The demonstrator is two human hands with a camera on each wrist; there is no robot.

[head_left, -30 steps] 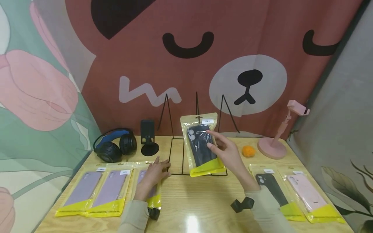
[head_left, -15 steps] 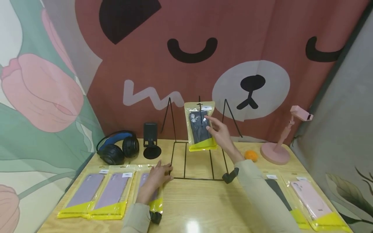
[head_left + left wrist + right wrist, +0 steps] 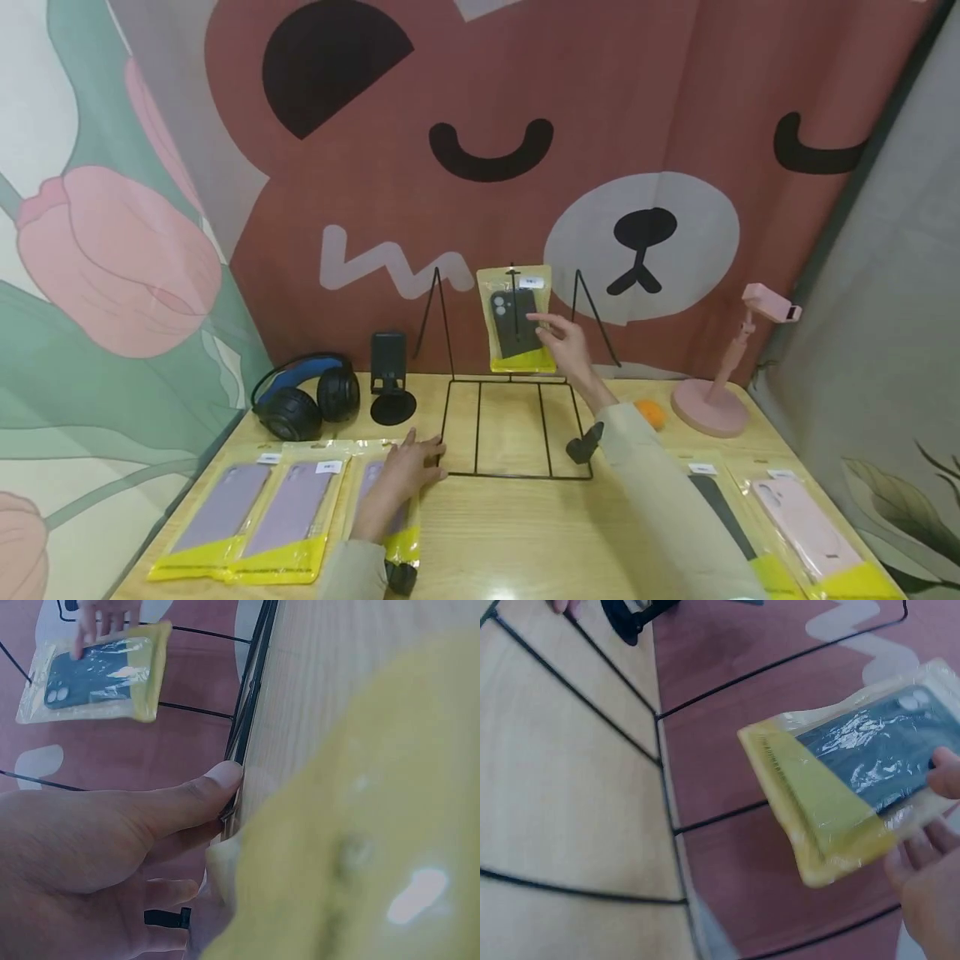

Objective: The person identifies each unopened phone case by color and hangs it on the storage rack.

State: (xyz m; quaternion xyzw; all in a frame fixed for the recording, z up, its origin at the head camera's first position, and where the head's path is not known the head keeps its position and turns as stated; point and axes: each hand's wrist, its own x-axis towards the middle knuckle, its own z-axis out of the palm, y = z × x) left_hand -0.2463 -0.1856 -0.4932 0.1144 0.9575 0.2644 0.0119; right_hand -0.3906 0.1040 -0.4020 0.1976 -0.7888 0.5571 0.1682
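Note:
A clear-and-yellow bag with a dark phone case (image 3: 504,329) hangs at the middle prong of a black wire display rack (image 3: 517,477). The prong runs down in front of the bag from its top hole. My right hand (image 3: 567,346) holds the bag's right edge; in the right wrist view the thumb (image 3: 946,774) lies on the front and the other fingers are at the edge. My left hand (image 3: 405,471) grips the rack's left bottom wire, its thumb (image 3: 225,774) on the wire. Under that hand lies a bagged purple phone case (image 3: 370,479), partly hidden.
Two more bagged purple cases (image 3: 281,508) lie at left. A bagged dark case (image 3: 720,510), partly behind my right sleeve, and a bagged pink case (image 3: 806,525) lie at right. Headphones (image 3: 300,400), a black phone stand (image 3: 390,375), an orange fruit (image 3: 651,413) and a pink stand (image 3: 711,407) line the back.
My right hand has carried the bagged dark case up and back onto the rack's middle prong; in the last half second it has settled there. My left hand has stayed on the rack.

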